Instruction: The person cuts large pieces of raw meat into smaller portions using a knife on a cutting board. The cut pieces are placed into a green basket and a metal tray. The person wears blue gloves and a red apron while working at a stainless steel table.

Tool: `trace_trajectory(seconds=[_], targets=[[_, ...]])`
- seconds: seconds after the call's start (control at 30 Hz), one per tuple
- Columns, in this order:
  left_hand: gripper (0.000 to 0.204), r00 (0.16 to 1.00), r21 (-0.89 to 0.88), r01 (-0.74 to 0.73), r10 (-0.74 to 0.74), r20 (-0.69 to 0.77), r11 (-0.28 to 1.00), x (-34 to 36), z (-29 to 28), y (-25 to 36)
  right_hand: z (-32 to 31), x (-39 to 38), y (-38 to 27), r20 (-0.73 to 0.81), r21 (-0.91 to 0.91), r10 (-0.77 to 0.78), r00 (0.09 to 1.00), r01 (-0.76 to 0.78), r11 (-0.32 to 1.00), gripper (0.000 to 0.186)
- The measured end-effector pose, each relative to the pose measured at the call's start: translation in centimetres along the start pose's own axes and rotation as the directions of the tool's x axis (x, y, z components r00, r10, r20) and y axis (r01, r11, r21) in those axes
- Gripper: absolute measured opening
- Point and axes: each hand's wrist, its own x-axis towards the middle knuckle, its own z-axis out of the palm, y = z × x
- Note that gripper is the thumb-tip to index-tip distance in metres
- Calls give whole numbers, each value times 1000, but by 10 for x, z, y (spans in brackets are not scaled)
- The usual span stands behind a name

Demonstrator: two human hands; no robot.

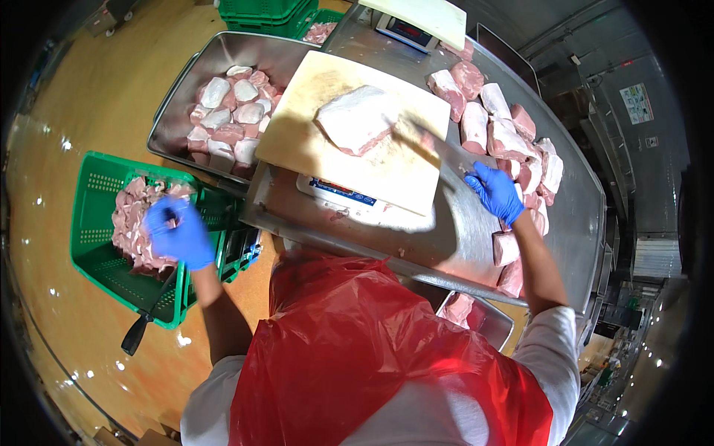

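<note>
My left hand [178, 230], in a blue glove and blurred, is over pale pink meat trimmings [134, 219] in a green crate [93, 238]. Whether its fingers hold anything is unclear. My right hand [492, 193], also gloved, is closed on what appears to be a knife [431, 141], its blade smeared and pointing toward the cream cutting board [297, 126]. A large pork piece [353, 119] with white fat on top lies on that board, which sits over a scale [335, 192]. A black-handled tool [136, 332] leans at the crate's near side.
A steel tub [171, 108] of cut meat stands at back left, green crates [256, 18] behind it. Several pork pieces [506, 137] cover the right of the steel table [565, 215]. A second board [424, 15] on a scale is at back. A lower tray [491, 320] holds more meat.
</note>
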Motion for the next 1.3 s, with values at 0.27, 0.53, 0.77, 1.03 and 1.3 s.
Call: trace_trajectory(seconds=[0.27, 0.53, 0.77, 1.03, 1.3], targets=[[47, 877, 515, -148, -129, 464, 844, 78, -97, -120, 71, 121, -94, 45, 998, 256, 966, -30, -59, 28], [23, 912, 23, 46, -52, 408, 999, 62, -35, -24, -18, 229, -223, -570, 808, 206, 796, 588, -34, 23], [17, 772, -222, -128, 238, 590, 967, 32, 51, 61, -52, 98, -180, -413, 909, 339, 845, 406, 94, 33], [17, 278, -704, -73, 692, 666, 707, -119, 153, 247, 116, -158, -86, -89, 968, 868, 488, -163, 191, 37], [74, -600, -967, -202, 760, 249, 157, -456, 318, 403, 203, -328, -136, 67, 997, 987, -148, -18, -70, 25]])
